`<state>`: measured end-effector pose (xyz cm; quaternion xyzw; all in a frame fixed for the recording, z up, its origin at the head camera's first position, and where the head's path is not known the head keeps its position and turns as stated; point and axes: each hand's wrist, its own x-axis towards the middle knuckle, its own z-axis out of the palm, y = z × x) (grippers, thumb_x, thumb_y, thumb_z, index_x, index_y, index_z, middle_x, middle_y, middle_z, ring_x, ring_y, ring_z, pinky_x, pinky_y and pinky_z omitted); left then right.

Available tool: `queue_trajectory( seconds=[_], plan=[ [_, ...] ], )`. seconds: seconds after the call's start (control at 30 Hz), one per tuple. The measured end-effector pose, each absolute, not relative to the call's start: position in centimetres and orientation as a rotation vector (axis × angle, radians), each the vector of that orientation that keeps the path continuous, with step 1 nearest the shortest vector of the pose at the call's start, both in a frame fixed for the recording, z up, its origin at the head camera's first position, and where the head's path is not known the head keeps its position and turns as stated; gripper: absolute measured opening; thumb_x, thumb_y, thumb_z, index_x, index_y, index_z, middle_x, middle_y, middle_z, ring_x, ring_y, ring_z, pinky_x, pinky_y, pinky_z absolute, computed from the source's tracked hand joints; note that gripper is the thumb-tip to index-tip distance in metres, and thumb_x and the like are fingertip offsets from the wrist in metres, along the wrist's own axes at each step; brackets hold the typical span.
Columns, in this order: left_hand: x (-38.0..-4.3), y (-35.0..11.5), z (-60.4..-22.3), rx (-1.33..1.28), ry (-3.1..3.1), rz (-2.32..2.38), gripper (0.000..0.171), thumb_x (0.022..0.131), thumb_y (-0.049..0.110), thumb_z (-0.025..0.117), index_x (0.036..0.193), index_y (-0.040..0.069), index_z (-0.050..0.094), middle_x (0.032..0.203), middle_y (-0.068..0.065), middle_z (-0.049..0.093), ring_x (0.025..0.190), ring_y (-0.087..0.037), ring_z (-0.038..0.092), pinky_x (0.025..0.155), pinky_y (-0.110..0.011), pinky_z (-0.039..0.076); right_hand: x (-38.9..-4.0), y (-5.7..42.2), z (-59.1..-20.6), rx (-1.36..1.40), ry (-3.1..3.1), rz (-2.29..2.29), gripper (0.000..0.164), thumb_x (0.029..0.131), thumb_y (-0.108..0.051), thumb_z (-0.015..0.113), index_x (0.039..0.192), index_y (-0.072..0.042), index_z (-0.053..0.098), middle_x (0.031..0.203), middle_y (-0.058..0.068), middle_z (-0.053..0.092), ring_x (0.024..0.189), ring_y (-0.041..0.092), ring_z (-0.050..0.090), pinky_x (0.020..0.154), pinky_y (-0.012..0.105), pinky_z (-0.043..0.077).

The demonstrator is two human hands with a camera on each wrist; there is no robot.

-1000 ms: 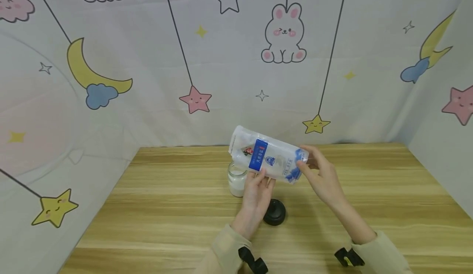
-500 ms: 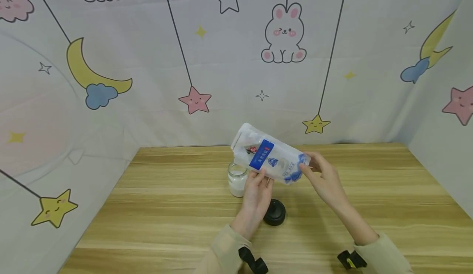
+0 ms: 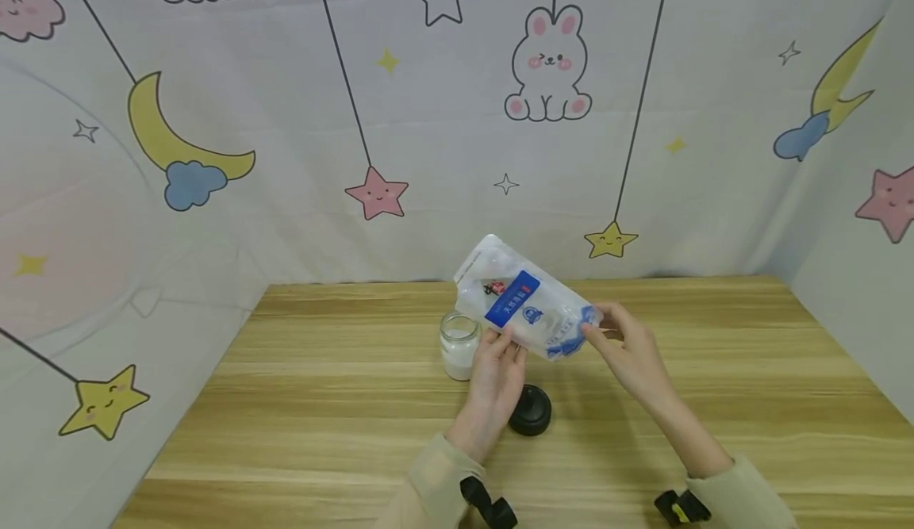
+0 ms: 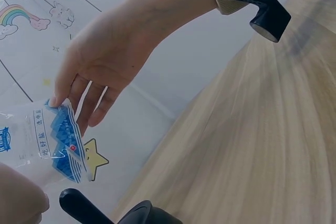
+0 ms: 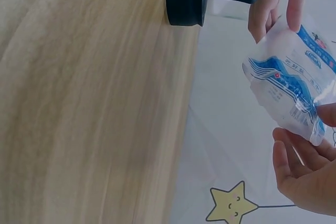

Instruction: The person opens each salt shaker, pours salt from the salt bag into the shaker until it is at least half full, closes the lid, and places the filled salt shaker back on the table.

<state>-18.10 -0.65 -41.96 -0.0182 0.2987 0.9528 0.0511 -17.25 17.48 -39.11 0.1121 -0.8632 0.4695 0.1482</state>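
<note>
A white and clear plastic salt bag with a blue label is held slantwise above the table, its upper left end raised. Its lower left side is supported by my left hand, the thumb against the front and the other fingers behind. With thumb and fingers, my right hand pinches the blue-printed lower right end. Just behind the left hand stands an uncovered glass jar with white contents, overlapped by the bag's lower left corner in the head view. A black lid lies beside the left wrist.
The wooden table runs back to a white curtain printed with stars, moons and a rabbit. Both wrists carry black camera mounts over light sleeves.
The salt bag has tilted more steeply, its upper left end moving up and to the right. My right hand has shifted slightly right and down with the other end; my left hand stays nearly still.
</note>
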Motion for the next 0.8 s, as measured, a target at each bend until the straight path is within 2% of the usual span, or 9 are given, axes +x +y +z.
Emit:
queue_trajectory(
  seconds=[0.13, 0.23, 0.5, 0.7, 0.8],
  plan=[
    [-18.2, -0.6, -42.1, -0.055, 0.929, 2.879, 0.048, 0.101, 0.003, 0.037, 0.146, -0.004, 0.024, 0.155, -0.020, 0.028, 0.147, -0.029, 0.023, 0.123, -0.037, 0.018, -17.2, 17.7, -39.5, 0.304, -2.453, 1.358, 0.030, 0.093, -0.018, 0.063, 0.118, -0.001, 0.062, 0.108, 0.015, 0.069, 0.091, -0.003, 0.057, 0.083, 0.012, 0.049],
    [-18.2, -0.7, -42.2, -0.039, 0.954, 2.857, 0.048, 0.102, 0.004, 0.037, 0.146, -0.005, 0.024, 0.155, -0.021, 0.028, 0.147, -0.029, 0.023, 0.124, -0.037, 0.017, -17.2, 17.8, -39.8, 0.298, -2.429, 1.358, 0.031, 0.091, -0.017, 0.066, 0.117, 0.000, 0.063, 0.107, 0.015, 0.069, 0.089, -0.007, 0.055, 0.082, 0.011, 0.049],
    [-18.2, -0.7, -42.2, -0.026, 0.984, 2.817, 0.047, 0.102, 0.004, 0.034, 0.148, -0.003, 0.024, 0.155, -0.020, 0.028, 0.147, -0.029, 0.022, 0.124, -0.037, 0.017, -17.2, 17.9, -40.2, 0.297, -2.403, 1.324, 0.030, 0.088, -0.006, 0.068, 0.116, 0.002, 0.062, 0.106, 0.017, 0.068, 0.090, 0.000, 0.057, 0.077, 0.011, 0.050],
    [-18.1, -0.7, -42.2, -0.001, 1.038, 2.784, 0.047, 0.103, 0.007, 0.035, 0.148, 0.000, 0.026, 0.155, -0.018, 0.030, 0.147, -0.028, 0.023, 0.124, -0.037, 0.017, -17.2, 18.0, -40.3, 0.282, -2.406, 1.315, 0.032, 0.086, -0.001, 0.068, 0.117, 0.002, 0.062, 0.109, 0.017, 0.068, 0.090, -0.001, 0.056, 0.076, 0.012, 0.050],
    [-18.1, -0.7, -42.3, -0.009, 1.060, 2.773, 0.045, 0.103, 0.007, 0.036, 0.147, 0.001, 0.030, 0.154, -0.017, 0.032, 0.147, -0.027, 0.025, 0.123, -0.038, 0.018, -17.2, 18.0, -40.3, 0.286, -2.410, 1.312, 0.032, 0.086, -0.001, 0.068, 0.117, 0.002, 0.061, 0.109, 0.018, 0.068, 0.091, 0.004, 0.058, 0.076, 0.013, 0.050]
  ],
)
